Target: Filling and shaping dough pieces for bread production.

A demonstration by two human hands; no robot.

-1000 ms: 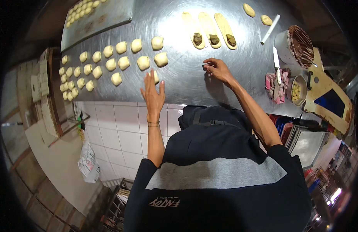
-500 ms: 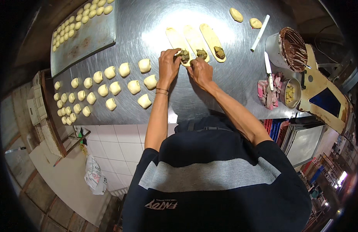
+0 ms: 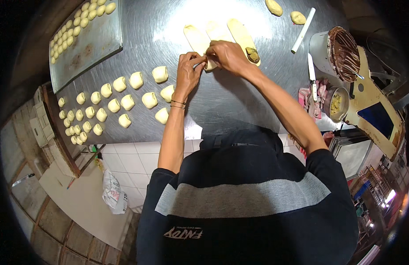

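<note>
Both hands on the middle dough strip [image 3: 212, 49] on the steel worktop [image 3: 231, 101]: left hand [image 3: 189, 70] and right hand [image 3: 226, 55] pinch its near end, fingers clenched on it. Dough looks soft, light, tears easily; grip the edges, gently.

We see the left hand [image 3: 188, 70] and right hand [image 3: 226, 55] pinching the near end of the middle dough strip [image 3: 212, 49]; a filled strip [image 3: 243, 39] lies just beyond the right fingers [image 3: 212, 47], rolled dough pieces [image 3: 150, 100] near the left wrist.
</note>
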